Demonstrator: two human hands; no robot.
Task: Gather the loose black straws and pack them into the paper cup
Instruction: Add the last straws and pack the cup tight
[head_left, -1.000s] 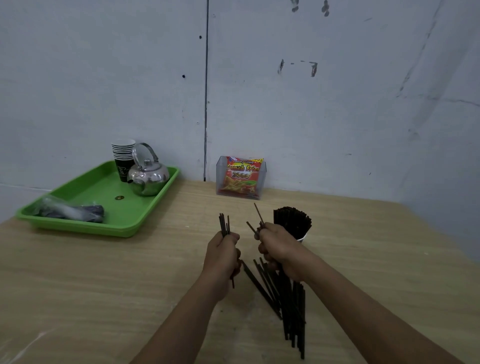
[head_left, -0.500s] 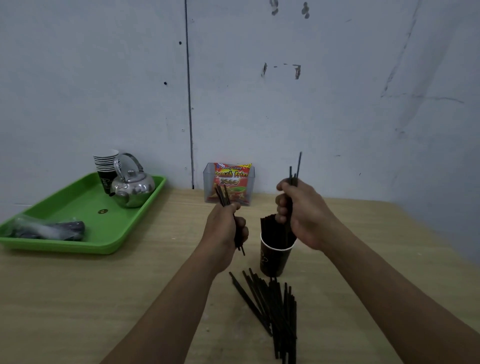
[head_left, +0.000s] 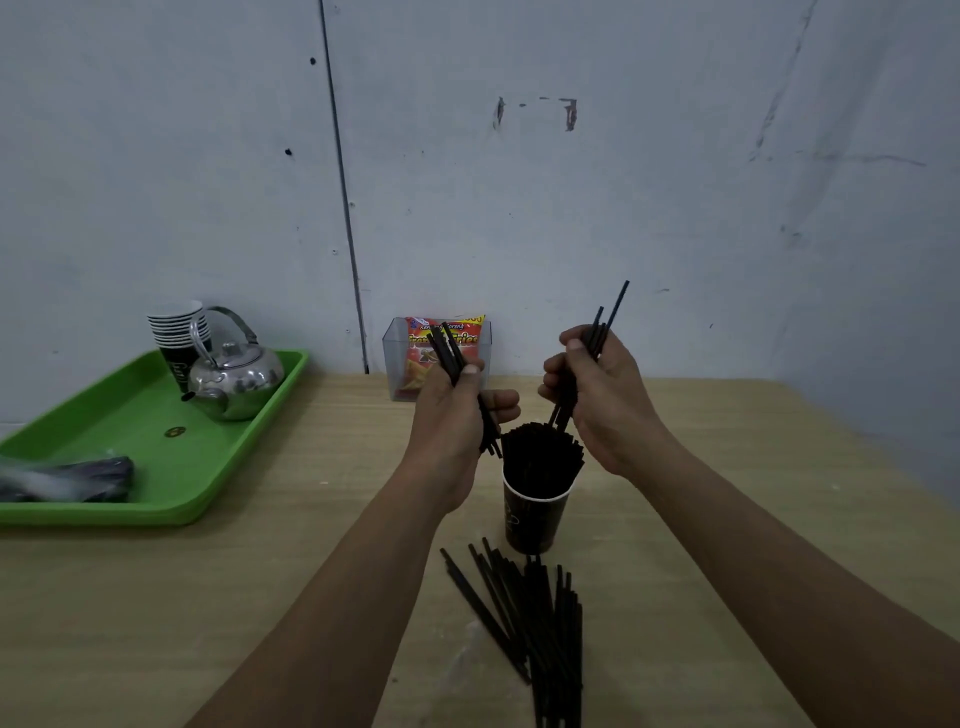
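Nearest the person, a fan of loose black straws (head_left: 524, 623) lies flat on the wooden table (head_left: 727, 467), its far tips reaching almost to the base of the paper cup (head_left: 535, 519). The cup stands upright just beyond the pile. It is dark-walled and packed with a dense bundle of straws (head_left: 540, 457) that rises above its rim and splays slightly.

Both forearms extend over the table to either side of the cup. The left hand (head_left: 457, 410) is raised just left of the bundle. Its fingers are closed round a small bunch of straws (head_left: 447, 353); the thumb presses them near the top, and the lower ends stick out below the fist, close to the cup's bundle. The right hand (head_left: 602, 395) is raised above and right of the cup. Its fingers are curled shut on a few straws (head_left: 605, 322) held steeply, upper ends pointing up and right. The lower ends reach down to the top of the bundle; whether they have entered it cannot be told.

Further back, at the left, a green tray (head_left: 156, 499) carries a clear-wrapped dark packet (head_left: 67, 478), a metal kettle (head_left: 234, 379) and a stack of paper cups (head_left: 176, 327) behind the kettle. Against the grey wall (head_left: 675, 182), behind the left hand, a clear plastic holder (head_left: 400, 364) contains a red and yellow snack packet (head_left: 441, 338).
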